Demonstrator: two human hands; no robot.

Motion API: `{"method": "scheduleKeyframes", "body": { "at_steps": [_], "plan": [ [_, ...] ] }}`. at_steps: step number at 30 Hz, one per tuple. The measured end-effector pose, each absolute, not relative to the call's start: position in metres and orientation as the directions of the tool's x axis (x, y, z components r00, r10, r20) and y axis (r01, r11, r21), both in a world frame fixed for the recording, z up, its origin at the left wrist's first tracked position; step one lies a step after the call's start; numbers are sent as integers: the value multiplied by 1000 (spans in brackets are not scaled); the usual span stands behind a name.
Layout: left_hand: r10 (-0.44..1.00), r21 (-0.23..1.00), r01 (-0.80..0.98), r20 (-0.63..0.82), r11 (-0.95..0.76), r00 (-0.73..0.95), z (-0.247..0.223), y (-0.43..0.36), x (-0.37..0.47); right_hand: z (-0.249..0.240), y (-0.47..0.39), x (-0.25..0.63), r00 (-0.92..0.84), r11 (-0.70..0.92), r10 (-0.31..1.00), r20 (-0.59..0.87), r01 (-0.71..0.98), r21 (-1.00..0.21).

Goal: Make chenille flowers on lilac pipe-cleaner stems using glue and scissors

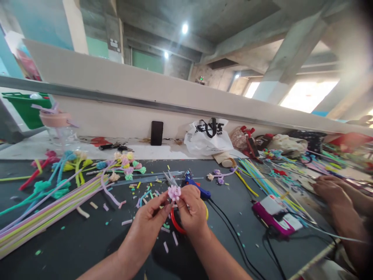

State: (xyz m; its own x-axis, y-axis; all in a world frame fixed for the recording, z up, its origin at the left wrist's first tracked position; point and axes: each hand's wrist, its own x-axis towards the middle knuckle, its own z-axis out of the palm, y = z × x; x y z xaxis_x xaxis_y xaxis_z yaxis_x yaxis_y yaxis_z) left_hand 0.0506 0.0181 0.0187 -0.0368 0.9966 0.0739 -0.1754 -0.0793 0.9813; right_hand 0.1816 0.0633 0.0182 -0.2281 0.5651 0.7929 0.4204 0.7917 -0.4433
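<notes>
Pink pipe-cleaner flower (174,193), one, near centre, pinched by left hand (150,216) and right hand (192,213), petals seemingly formed, its underside hidden from me; finished-looking blooms (128,163) far left, straight stems (58,215) near left apparently unworked.

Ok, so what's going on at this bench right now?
A person holds a small pink flower between the left hand and the right hand, above a dark table. Scissors with a red handle are close by the hands, and a blue glue gun lies just beyond the right one. Cut scraps are scattered around, with a bundle of coloured stems to the left. Another person's hand shows at the far right.
</notes>
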Motion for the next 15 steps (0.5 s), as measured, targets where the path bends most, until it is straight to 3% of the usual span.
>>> {"method": "scheduleKeyframes", "body": {
  "at_steps": [3,7,15],
  "plan": [
    [998,970,-244,-3,-12,-61,13,17,53,16,61,178,-236,773,549,802,507,-380],
    [998,972,-235,-27,13,-57,12,18,52,15,57,174,-235,760,571,787,514,-397],
    [996,942,-324,-92,91,12,24,19,50,8,54,165,-122,641,757,642,330,-693]
  ]
}}
